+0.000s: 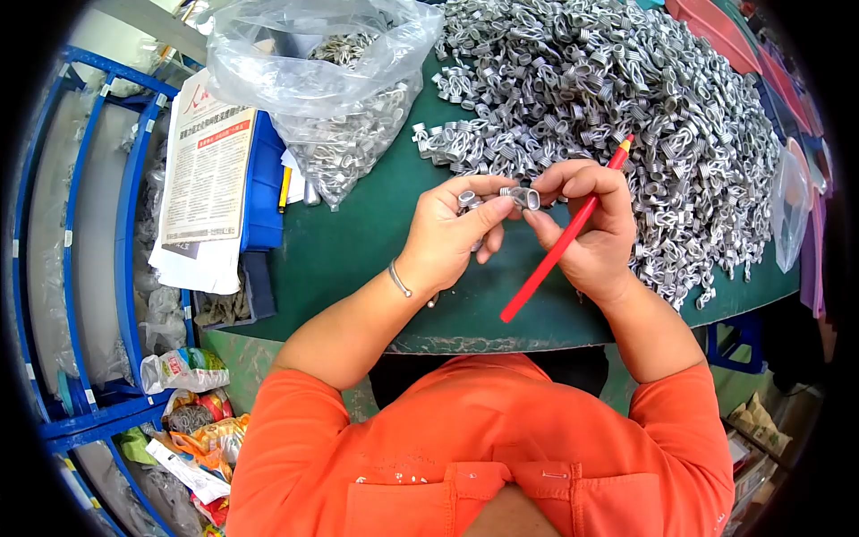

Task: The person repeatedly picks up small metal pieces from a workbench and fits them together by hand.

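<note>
My left hand [438, 234] is closed, with thumb and forefinger pinching a small silvery metal piece with a ribbed collar and an oval loop [530, 199]. Another such metal piece [467, 199] sits among its fingers. A red marking pencil [553, 261] slants across my closed right hand [601, 234], its yellowish-red end pointing up toward the pile. The right fingertips are right beside the pinched piece's loop; I cannot tell whether they touch it. Beyond both hands spreads a large pile of the same metal pieces [608, 98].
The pile lies on a green table [358, 268]. A clear plastic bag [344, 116] with more metal pieces stands at back left. Beside it are a blue bin [264, 192], a newspaper [204, 170] and a yellow marker [284, 188]. Blue shelving [130, 224] stands left; red trays [716, 31] are back right.
</note>
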`<state>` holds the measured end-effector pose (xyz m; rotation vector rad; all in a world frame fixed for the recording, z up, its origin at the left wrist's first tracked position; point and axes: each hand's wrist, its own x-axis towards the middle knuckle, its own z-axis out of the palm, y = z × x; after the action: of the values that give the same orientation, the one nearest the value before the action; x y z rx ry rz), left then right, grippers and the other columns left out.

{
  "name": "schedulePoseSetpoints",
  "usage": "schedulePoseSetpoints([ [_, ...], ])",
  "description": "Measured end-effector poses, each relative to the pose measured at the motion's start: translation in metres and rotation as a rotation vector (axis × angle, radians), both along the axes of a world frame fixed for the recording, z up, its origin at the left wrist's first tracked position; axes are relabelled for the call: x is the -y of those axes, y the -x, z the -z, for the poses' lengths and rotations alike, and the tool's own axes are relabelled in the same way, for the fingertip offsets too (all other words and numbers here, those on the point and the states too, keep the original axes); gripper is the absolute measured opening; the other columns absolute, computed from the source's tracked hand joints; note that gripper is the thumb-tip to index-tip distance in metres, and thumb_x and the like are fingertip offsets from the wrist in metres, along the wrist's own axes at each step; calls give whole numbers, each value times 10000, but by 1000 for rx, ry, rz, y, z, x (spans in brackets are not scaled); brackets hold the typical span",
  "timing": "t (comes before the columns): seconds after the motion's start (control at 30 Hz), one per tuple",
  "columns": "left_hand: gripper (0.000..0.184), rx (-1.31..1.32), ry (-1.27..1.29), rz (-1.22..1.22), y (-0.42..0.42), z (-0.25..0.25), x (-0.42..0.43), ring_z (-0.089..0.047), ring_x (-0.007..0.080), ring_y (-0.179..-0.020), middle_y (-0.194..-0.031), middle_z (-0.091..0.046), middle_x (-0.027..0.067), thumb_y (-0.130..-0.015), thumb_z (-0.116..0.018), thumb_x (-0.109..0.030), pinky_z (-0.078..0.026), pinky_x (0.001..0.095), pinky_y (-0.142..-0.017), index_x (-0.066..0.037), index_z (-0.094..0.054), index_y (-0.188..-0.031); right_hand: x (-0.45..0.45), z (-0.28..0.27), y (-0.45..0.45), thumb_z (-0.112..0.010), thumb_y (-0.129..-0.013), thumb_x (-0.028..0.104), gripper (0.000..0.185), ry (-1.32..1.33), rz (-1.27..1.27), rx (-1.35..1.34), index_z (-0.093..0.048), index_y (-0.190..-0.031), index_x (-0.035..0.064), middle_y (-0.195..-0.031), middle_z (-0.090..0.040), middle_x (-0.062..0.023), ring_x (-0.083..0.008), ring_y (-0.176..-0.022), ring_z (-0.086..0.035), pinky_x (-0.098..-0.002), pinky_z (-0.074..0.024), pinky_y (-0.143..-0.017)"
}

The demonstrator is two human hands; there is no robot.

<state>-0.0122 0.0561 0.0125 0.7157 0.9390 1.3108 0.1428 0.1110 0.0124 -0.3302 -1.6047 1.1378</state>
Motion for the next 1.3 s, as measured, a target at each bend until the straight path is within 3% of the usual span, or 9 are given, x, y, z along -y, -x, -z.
schedulePoseSetpoints([
  [0.3,200,579,150,-52,28,-7,-8,-442,92,-568,-767,-488,19,-877,-510,-202,-349,173,-385,-42,-509,-996,-1,-8,-5,-602,-768,-45,209,14,-1,33,-439,-882,20,-937,-569,-154,-174,-837,-561,-270,-444,-759],
  [0.37,63,389,15,-80,44,-7,-11,-402,64,-550,-676,-427,-11,-850,-547,-123,-288,162,-358,-76,-506,-858,-4,-9,-5,-566,-808,-29,157,98,39,14,-437,-887,13,-906,-576,-134,-139,-814,-540,-256,-433,-743],
  [0.43,79,-254,74,-160,44,-16,-11,-417,35,-537,-616,-465,-26,-797,-613,-62,-260,155,-360,-74,-538,-820,-5,-9,-4,-564,-812,-27,150,166,21,4,-443,-891,14,-893,-577,-120,-114,-767,-523,-236,-428,-694],
  [0.5,176,-1027,-158,-205,41,-5,-13,-468,34,-557,-619,-533,-30,-676,-735,-72,-375,183,-469,-32,-610,-794,-5,-7,-4,-570,-811,-23,144,170,21,33,-452,-884,14,-882,-576,-106,-102,-745,-517,-227,-424,-669],
  [0.7,212,-1283,-340,-125,24,1,-8,-534,147,-574,-651,-561,64,-639,-736,-78,-435,251,-544,-17,-597,-788,-4,-4,-2,-601,-797,-9,130,146,40,127,-486,-851,18,-840,-570,-55,-73,-702,-511,-200,-420,-626],
  [0.83,179,-1125,-330,180,28,-6,-4,-556,182,-596,-697,-570,82,-655,-713,-55,-440,286,-554,-11,-584,-772,-4,-2,-2,-611,-787,-13,133,172,22,145,-495,-842,18,-818,-565,-44,-71,-694,-515,-196,-423,-624],
  [0.97,254,-1326,-440,-116,23,-6,-7,-563,198,-673,-753,-541,90,-658,-709,-59,-437,281,-577,-26,-606,-888,-5,0,-2,-616,-781,-16,133,157,34,143,-499,-837,16,-811,-563,-40,-68,-688,-512,-196,-423,-617],
  [1.17,317,-1504,-404,-91,24,-2,-3,-533,248,-666,-849,-516,93,-627,-730,-74,-443,315,-604,-41,-607,-917,-5,-1,-3,-611,-779,-23,127,185,16,184,-504,-838,12,-810,-560,-35,-67,-685,-509,-194,-423,-616],
  [1.3,315,-1287,-454,56,25,-7,-1,-538,261,-722,-838,-505,102,-585,-761,-95,-445,320,-627,-38,-588,-842,-7,-1,-2,-612,-758,-25,116,143,26,289,-513,-807,11,-761,-572,-45,-102,-666,-537,-228,-435,-607],
])
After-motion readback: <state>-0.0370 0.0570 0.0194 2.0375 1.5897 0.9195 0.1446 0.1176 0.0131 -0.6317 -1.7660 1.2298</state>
